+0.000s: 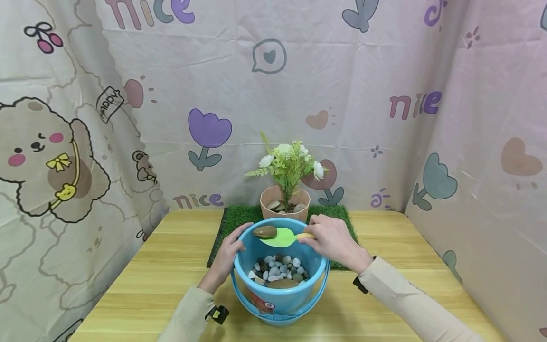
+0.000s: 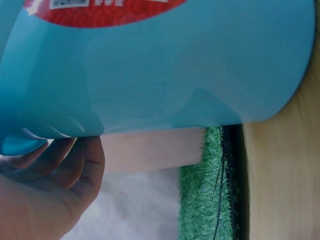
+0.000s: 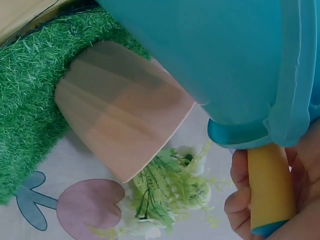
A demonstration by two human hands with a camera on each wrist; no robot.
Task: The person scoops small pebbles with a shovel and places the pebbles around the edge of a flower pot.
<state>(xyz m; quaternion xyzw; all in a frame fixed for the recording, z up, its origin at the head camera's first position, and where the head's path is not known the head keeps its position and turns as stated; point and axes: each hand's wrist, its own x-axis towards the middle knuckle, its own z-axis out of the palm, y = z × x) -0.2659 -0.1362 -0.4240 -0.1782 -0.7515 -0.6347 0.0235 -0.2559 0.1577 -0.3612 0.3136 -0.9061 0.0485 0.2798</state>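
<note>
A light-blue bucket (image 1: 290, 301) stands on the table with several pebbles (image 1: 274, 271) and a large brown stone (image 1: 283, 284) inside. My left hand (image 1: 225, 256) grips its left rim, the fingers (image 2: 92, 165) against the outer wall in the left wrist view. My right hand (image 1: 335, 241) holds a toy shovel by its yellow handle (image 3: 270, 187). The shovel's green blade (image 1: 285, 237) is over the bucket's opening and carries a smooth brown stone (image 1: 265, 232). In the right wrist view, the bucket hides the blade.
Behind the bucket, a pink flowerpot (image 1: 285, 213) with white artificial flowers (image 1: 284, 151) and stones stands on a green grass mat (image 1: 239, 219). The bucket's handle (image 1: 252, 308) hangs down in front. A patterned cloth (image 1: 265, 99) surrounds the wooden table (image 1: 171, 266).
</note>
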